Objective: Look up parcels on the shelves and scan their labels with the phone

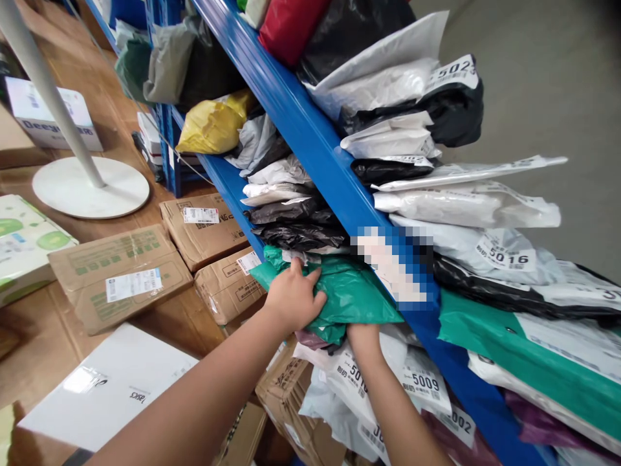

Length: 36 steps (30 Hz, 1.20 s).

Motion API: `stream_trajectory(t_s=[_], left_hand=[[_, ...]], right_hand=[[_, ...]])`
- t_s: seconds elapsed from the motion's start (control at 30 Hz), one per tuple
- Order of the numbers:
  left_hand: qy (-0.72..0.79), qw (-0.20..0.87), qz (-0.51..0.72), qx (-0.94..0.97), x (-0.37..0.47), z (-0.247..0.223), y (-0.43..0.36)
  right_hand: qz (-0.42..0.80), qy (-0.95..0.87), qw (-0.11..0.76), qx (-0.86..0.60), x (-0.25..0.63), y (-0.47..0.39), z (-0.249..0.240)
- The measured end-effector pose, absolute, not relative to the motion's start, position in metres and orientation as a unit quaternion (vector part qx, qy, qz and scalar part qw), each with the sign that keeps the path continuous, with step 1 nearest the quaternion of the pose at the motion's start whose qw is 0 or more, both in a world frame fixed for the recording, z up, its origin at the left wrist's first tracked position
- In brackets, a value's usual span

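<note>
My left hand (297, 294) lies on top of a green plastic mailer bag (356, 288) on the lower shelf, its fingers spread and pressing lightly on the crinkled plastic. Beneath the near edge of that bag reaches my right hand (363, 336); its fingers are hidden by the green plastic. Just above the left fingertips sit stacked black mailer bags (301, 236). Below the right hand, white mailer bags with number labels hang out, one showing a 5009 label (421, 382).
A blue shelf beam (295, 123) slants across, with more mailers on the upper shelf, including one labelled 5016 (507, 255). Cardboard boxes (121, 275), a white shoe box (109, 388) and a round white pole base (92, 188) stand on the floor to the left.
</note>
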<state>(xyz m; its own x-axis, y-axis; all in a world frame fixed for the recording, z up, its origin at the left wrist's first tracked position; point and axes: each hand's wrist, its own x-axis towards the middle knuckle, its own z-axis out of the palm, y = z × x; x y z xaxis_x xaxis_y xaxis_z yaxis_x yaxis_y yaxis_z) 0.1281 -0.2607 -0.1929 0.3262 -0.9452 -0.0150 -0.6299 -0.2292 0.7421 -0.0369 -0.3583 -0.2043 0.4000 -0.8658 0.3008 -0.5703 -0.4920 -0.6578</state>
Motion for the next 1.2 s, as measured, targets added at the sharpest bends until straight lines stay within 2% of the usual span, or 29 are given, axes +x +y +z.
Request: stream_trajectory(t_s=[0.17, 0.4, 0.5, 0.67, 0.77, 1.0, 1.2], left_hand=[[-0.530, 0.358, -0.287, 0.713, 0.129, -0.201, -0.277], [-0.552, 0.346, -0.301, 0.696, 0.127, -0.208, -0.280], [-0.498, 0.356, -0.317, 0.725, 0.126, -0.213, -0.284], [-0.426, 0.407, -0.303, 0.749, 0.117, -0.222, -0.289], [-0.375, 0.445, -0.272, 0.766, 0.110, -0.223, -0.288], [-0.483, 0.380, -0.215, 0.759, 0.102, -0.214, -0.281], [-0.522, 0.340, -0.215, 0.752, 0.102, -0.207, -0.278]], right_hand=[[-0.330, 0.449, 0.240, -0.795, -0.040, -0.350, -0.195], [-0.375, 0.468, 0.248, -0.761, -0.031, -0.316, -0.184], [-0.406, 0.444, 0.297, -0.741, -0.033, -0.307, -0.185], [-0.319, 0.472, 0.364, -0.737, -0.042, -0.316, -0.185], [-0.320, 0.487, 0.382, -0.717, -0.041, -0.319, -0.182], [-0.365, 0.529, 0.434, -0.631, -0.030, -0.320, -0.179], [-0.375, 0.547, 0.420, -0.619, -0.032, -0.326, -0.180]])
